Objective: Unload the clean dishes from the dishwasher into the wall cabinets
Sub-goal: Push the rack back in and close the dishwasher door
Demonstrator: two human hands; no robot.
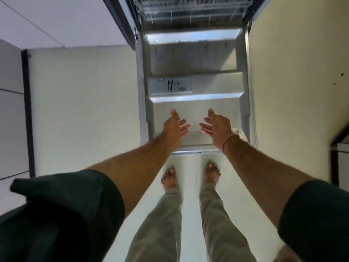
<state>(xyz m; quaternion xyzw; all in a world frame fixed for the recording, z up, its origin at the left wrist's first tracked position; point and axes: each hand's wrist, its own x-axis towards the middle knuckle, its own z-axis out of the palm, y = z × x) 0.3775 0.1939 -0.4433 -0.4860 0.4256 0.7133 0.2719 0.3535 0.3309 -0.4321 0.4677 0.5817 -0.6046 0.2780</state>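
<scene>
The dishwasher's steel door (194,61) lies folded down flat in front of me, its inner face up. A wire rack (190,8) shows inside the machine at the top edge; I see no dishes in the visible part. My left hand (174,129) and my right hand (217,127) are both stretched out above the near end of the door, palms facing each other, fingers straight, holding nothing. A cord bracelet sits on my right wrist. The detergent compartment (170,86) is on the door's left half.
Pale cabinet fronts (83,103) flank the door on the left, and a cream panel (294,91) on the right. A white countertop (62,19) is at upper left. My bare feet (171,178) stand on the light floor just short of the door's edge.
</scene>
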